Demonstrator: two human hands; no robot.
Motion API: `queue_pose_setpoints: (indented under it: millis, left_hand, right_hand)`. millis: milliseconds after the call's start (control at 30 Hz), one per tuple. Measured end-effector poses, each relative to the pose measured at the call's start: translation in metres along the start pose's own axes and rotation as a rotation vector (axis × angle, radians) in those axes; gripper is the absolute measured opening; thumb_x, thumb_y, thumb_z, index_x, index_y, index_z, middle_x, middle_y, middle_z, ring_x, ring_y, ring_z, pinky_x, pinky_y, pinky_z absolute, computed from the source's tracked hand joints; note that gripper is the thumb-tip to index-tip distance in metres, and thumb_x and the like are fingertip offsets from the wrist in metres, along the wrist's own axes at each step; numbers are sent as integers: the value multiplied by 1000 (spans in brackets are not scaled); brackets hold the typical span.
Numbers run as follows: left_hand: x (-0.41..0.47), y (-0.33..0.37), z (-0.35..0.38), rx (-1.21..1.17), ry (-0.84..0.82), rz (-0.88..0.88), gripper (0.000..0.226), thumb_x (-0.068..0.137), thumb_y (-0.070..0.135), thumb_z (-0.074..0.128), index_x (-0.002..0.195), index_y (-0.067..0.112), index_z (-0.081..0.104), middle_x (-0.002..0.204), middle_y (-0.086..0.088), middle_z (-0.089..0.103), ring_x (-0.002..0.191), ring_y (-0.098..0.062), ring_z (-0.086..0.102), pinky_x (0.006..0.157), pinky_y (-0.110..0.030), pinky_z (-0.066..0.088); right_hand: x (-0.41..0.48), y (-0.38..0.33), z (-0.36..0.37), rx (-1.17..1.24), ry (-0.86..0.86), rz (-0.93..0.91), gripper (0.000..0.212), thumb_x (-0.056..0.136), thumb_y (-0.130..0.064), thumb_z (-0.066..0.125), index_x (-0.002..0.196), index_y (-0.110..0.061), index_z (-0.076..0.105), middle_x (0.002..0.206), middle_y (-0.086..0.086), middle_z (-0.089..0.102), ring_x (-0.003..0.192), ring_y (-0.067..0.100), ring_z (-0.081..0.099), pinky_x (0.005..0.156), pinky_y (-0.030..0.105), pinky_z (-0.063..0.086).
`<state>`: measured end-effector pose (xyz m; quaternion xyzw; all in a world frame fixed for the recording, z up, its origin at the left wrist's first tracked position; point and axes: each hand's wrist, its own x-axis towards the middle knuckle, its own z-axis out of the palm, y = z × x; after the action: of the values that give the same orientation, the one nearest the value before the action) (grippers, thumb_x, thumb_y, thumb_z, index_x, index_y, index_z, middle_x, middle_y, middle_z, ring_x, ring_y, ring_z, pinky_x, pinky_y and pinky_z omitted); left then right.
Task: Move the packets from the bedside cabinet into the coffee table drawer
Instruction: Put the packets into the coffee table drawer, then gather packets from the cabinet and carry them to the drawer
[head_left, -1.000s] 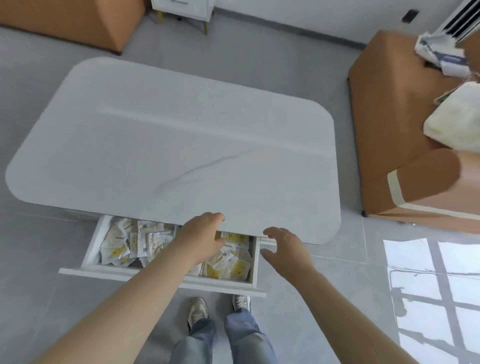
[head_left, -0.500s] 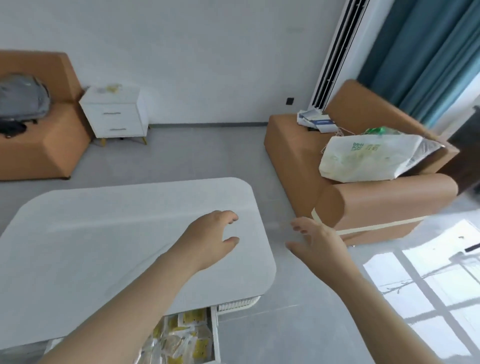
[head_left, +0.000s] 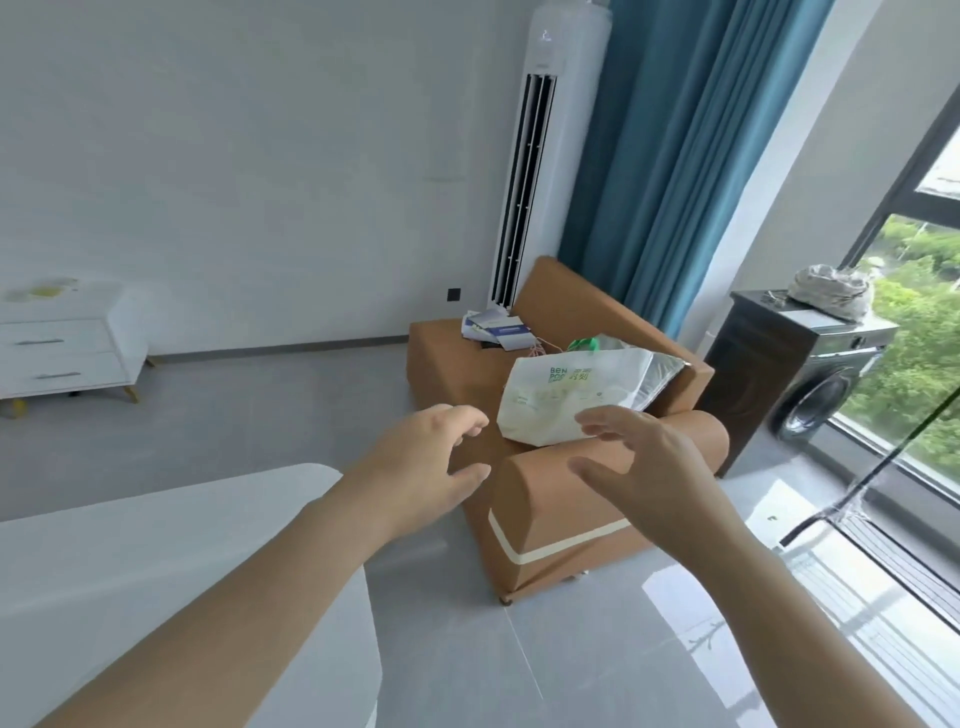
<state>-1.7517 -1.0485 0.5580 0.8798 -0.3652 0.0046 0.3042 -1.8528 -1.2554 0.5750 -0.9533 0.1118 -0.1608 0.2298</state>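
— Head view, near field: report the surface and both hands.
— The white surface (head_left: 156, 571) fills the lower left of the frame, with a rounded corner toward centre. The left forearm crosses above it. The left hand (head_left: 431, 467) is at frame centre and released: fingers loosely curved, thumb apart, grasping nothing. The right hand (head_left: 649, 467) is just right of centre, also released, with fingers spread and slightly bent. The hands are apart and touch neither each other nor any object.
— Middle field?
— An orange sofa (head_left: 566, 525) stands on the grey floor (head_left: 260, 415), behind the hands in the picture. A white bag (head_left: 566, 395) with green print lies on the seat against the near armrest. Papers (head_left: 496, 330) lie at the seat's far end.
— Far field, and the packets?
— The white bedside cabinet (head_left: 62, 358) stands against the wall at the left edge, both drawers closed. The packets (head_left: 44, 288) show as a yellowish patch on its top, too blurred to count. A tower air conditioner (head_left: 545, 156) and a blue curtain (head_left: 675, 182) occupy upper centre. A washing machine (head_left: 810, 384) stands at the right, beside the window (head_left: 909, 364).
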Motion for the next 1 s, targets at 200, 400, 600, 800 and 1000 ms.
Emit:
queue_pose_setpoints:
  millis: [200, 400, 600, 800, 1000]
  left_hand:
    - [69, -5, 11, 22, 28, 22, 43, 89, 34, 60, 130, 28, 48, 128, 14, 53, 113, -4, 51, 84, -21, 43]
    - [153, -42, 2, 68, 47, 48, 44, 89, 36, 59, 130, 29, 48, 130, 14, 53, 117, -6, 51, 87, -21, 43]
    - [230, -78, -17, 59, 79, 50, 43, 89, 35, 59, 130, 28, 48, 131, 14, 53, 119, -5, 51, 90, -22, 43]
    - [297, -119, -19, 68, 98, 29, 43, 89, 33, 60, 131, 26, 49, 129, 12, 54, 117, -5, 52, 93, -21, 42]
    - [383, -158, -21, 96, 134, -24, 44, 89, 33, 60, 132, 26, 49, 131, 12, 53, 118, -5, 51, 91, -18, 39]
  right_hand:
    - [60, 30, -6, -20, 25, -4, 40, 80, -35, 72, 119, -33, 61, 112, -16, 64, 104, 2, 58, 90, 21, 46]
    - [147, 38, 5, -28, 52, -31, 38, 82, -35, 71, 118, -33, 61, 109, -20, 64, 99, -4, 56, 87, 14, 41]
    - [234, 37, 19, -36, 58, -64, 37, 83, -33, 70, 120, -32, 62, 112, -18, 64, 103, -1, 57, 90, 13, 39]
    - [321, 45, 44, -55, 16, -112, 37, 85, -35, 69, 120, -33, 60, 110, -21, 61, 97, -6, 51, 75, 0, 34]
    - [429, 64, 69, -27, 3, -190, 38, 83, -35, 70, 120, -31, 61, 111, -19, 62, 99, -3, 56, 89, 21, 49]
